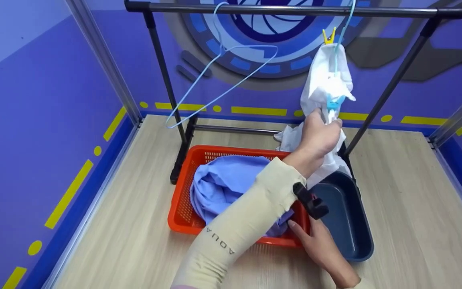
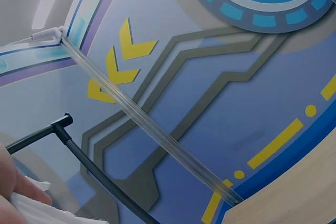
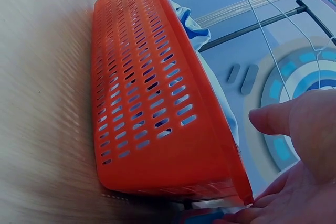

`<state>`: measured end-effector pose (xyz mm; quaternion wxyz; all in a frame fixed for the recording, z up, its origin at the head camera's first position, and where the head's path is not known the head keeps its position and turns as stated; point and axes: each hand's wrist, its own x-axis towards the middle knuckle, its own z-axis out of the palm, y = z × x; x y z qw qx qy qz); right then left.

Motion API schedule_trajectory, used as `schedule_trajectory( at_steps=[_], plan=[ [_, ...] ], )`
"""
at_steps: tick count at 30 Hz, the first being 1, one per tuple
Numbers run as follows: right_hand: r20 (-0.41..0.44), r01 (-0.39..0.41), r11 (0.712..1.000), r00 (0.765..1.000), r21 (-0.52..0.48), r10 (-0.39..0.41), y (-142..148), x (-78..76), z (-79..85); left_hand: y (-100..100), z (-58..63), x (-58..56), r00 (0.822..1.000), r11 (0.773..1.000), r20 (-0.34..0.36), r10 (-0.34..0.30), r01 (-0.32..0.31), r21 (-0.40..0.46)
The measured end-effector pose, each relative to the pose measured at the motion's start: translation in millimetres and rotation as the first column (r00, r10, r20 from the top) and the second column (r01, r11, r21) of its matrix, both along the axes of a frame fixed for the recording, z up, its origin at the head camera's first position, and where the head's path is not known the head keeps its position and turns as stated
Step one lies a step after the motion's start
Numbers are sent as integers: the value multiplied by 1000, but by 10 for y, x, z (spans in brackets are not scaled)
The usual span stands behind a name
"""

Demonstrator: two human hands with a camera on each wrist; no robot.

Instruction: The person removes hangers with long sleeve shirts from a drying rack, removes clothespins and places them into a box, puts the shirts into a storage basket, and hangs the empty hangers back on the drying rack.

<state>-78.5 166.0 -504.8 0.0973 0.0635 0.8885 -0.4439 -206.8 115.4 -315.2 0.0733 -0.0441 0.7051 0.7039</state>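
My left hand (image 1: 320,134) grips a white cloth (image 1: 327,84) that hangs from a light green-blue hanger (image 1: 350,20). A yellow clothespin (image 1: 329,37) clips the cloth's top, and a light blue clip (image 1: 335,102) shows just above my left thumb. In the left wrist view, white cloth (image 2: 47,211) bunches at the fingers. Lower down, my right hand (image 1: 321,243) reaches to the right corner of the orange basket (image 1: 181,192), thumb spread; its fingertips are hidden behind the corner. Near those fingers in the right wrist view lies a small blue piece (image 3: 205,217).
Blue-violet cloth (image 1: 231,180) lies in the basket. A dark blue basin (image 1: 345,216) stands right of it, partly under the white cloth. Behind is a black rack (image 1: 295,10) with a bare blue hanger (image 1: 223,50) on its rail. Patterned panels (image 1: 54,120) enclose the sides.
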Motion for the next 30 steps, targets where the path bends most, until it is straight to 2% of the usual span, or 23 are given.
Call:
schedule_trajectory(
  at_steps=[11,20,24,30],
  plan=[
    [-33,8,999,999,-33,-9,10,21,6,-148,58,27,996,998,-50,-68,68,10],
    [14,-26,1000,1000,-15,27,2,-8,-5,-383,8,-2,993,993,-47,-113,114,26],
    [34,-25,1000,999,-14,25,18,-5,-2,-445,-5,-30,990,992,-66,-121,123,29],
    [-13,-23,999,1000,-35,22,21,-15,-11,-514,0,-67,987,991,-99,-129,132,32]
  ],
)
